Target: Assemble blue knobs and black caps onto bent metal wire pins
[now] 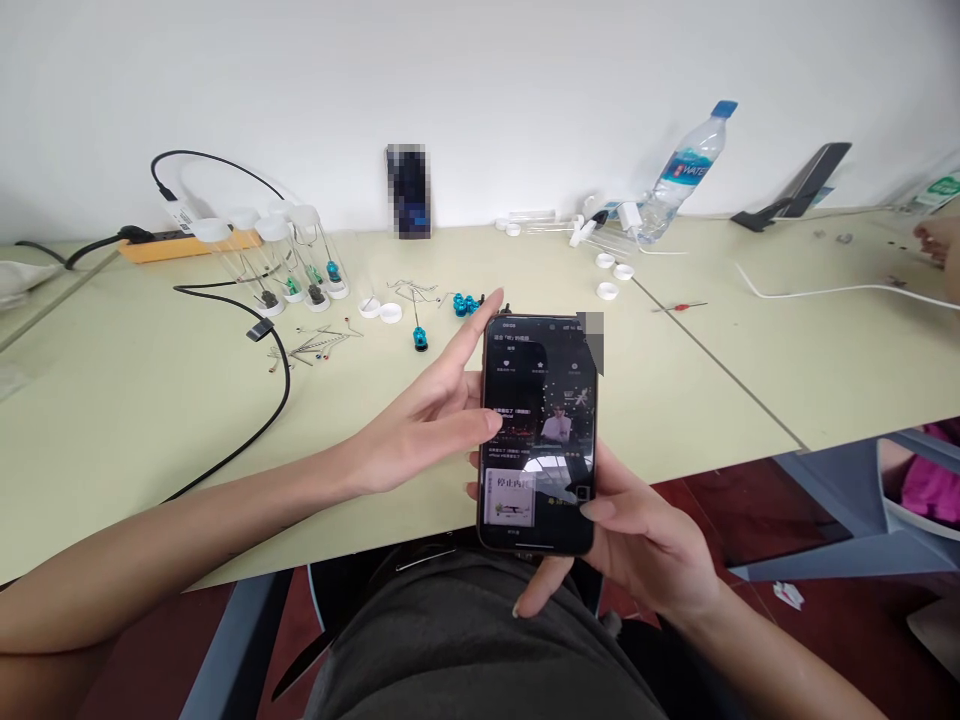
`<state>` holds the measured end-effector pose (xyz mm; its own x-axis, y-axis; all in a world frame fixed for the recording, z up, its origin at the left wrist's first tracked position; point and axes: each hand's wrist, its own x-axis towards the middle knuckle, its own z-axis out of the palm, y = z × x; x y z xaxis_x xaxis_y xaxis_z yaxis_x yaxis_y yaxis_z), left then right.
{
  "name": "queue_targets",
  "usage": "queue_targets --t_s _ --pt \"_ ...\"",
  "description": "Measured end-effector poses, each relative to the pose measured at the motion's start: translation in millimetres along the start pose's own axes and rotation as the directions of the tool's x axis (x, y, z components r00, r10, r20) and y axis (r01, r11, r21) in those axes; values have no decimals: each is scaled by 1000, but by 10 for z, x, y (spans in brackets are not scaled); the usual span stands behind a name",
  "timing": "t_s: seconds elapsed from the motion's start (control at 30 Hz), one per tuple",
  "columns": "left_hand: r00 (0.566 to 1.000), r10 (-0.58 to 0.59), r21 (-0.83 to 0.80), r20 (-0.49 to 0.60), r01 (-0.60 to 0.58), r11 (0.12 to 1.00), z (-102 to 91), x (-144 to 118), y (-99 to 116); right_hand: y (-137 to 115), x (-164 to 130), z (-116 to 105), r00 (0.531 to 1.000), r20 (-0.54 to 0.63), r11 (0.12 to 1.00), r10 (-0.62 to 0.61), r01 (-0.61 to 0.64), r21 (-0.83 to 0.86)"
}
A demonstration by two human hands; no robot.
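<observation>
A smartphone [544, 435] with a lit, dark screen is held upright above the front edge of the table. Around its lower right side wraps my right hand [649, 535], thumb on the screen's edge and fingers behind. My left hand [431, 425] grips the left side; its thumb lies over the screen and its index finger stretches along the top left corner. Beyond the phone lie several teal metal pieces [463, 303], partly hidden by my left hand. Another teal piece with a thin rod [420, 338] stands nearby.
Capped clear tubes [270, 265] stand at the left, near loose thin metal pins [319, 343] and a black cable [285, 390]. A second phone [409, 190] leans on the wall. White caps [607, 290] and a water bottle [690, 170] are at right. Another person's hand [937, 240] shows far right.
</observation>
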<state>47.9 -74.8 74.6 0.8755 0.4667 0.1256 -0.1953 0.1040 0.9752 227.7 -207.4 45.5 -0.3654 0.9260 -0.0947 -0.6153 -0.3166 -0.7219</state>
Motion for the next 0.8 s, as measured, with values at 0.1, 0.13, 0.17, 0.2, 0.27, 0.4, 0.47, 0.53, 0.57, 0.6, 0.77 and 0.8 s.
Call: queue_targets --t_s 0.1,0.13,0.17,0.2,0.27,0.4,0.47,0.53,0.57,0.6,0.77,0.8 --pt "1000 -11 -20 14 12 1000 -6 -2 10 8 -10 -10 1000 4 1000 0 0 -13" --pt "1000 -15 -24 15 15 1000 -9 -2 14 13 -12 -14 1000 12 1000 -7 8 -17" --pt "1000 -14 -27 18 14 1000 -11 -2 17 18 -14 -19 1000 23 1000 -16 16 -20" --pt "1000 -7 -30 20 8 1000 -12 -1 20 23 -15 -23 999 32 999 -23 24 -24" --pt "999 14 -29 29 -13 999 -10 0 25 32 -17 -31 998 48 999 -38 40 -33" --pt "999 27 -7 28 -26 1000 19 -7 42 32 -25 -37 997 59 997 -47 50 -60" --pt "999 22 -6 23 -22 1000 37 -12 53 27 -29 -34 998 47 996 -40 44 -79" --pt "999 20 -13 26 -20 1000 49 -15 62 23 -31 -30 999 37 995 -33 37 -96" --pt "999 17 -15 28 -17 1000 52 -15 65 21 -32 -29 999 34 994 -31 34 -101" --pt "999 15 -18 32 -15 1000 53 -14 67 21 -32 -27 999 33 994 -29 32 -104" --pt "1000 -6 -9 30 6 1000 47 -8 76 22 -31 -22 999 29 996 -38 41 -85" --pt "1000 -8 2 27 8 1000 45 -10 77 24 -30 -22 999 27 996 -37 39 -84"
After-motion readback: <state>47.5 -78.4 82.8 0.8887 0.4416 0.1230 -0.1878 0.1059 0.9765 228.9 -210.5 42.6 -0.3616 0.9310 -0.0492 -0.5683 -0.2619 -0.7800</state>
